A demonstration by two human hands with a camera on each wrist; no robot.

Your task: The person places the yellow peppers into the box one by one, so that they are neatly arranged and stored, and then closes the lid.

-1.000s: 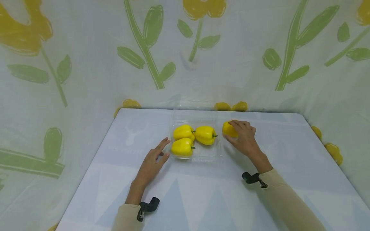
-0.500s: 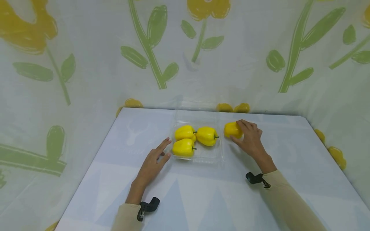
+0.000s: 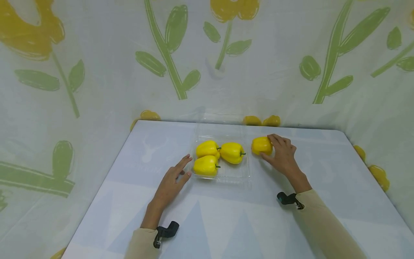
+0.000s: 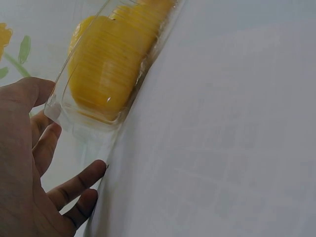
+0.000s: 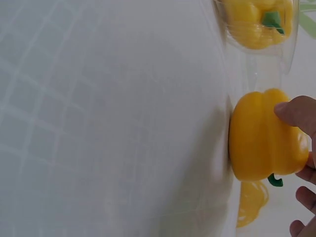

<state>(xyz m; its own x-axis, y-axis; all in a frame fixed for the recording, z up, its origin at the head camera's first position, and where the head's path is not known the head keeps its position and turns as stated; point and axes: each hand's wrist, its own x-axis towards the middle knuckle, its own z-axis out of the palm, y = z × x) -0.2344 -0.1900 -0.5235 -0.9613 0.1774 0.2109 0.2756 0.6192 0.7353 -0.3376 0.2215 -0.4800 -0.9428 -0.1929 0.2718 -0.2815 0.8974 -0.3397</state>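
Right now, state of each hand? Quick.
Left hand: open, at the edge of the clear container.
Right hand: holding the loose yellow pepper between thumb and fingers.

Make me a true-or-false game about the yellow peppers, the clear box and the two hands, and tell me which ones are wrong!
1. Three yellow peppers lie in the clear box. True.
2. The right hand holds a fourth pepper. True.
3. The fourth pepper is inside the box. False: it is outside, to the right of the box.
4. The left hand is holding a pepper. False: the left hand holds no pepper; it is beside the box, on its left.
5. The fourth pepper has a green stem. True.
6. Both sleeves are blue. False: the sleeves are beige.
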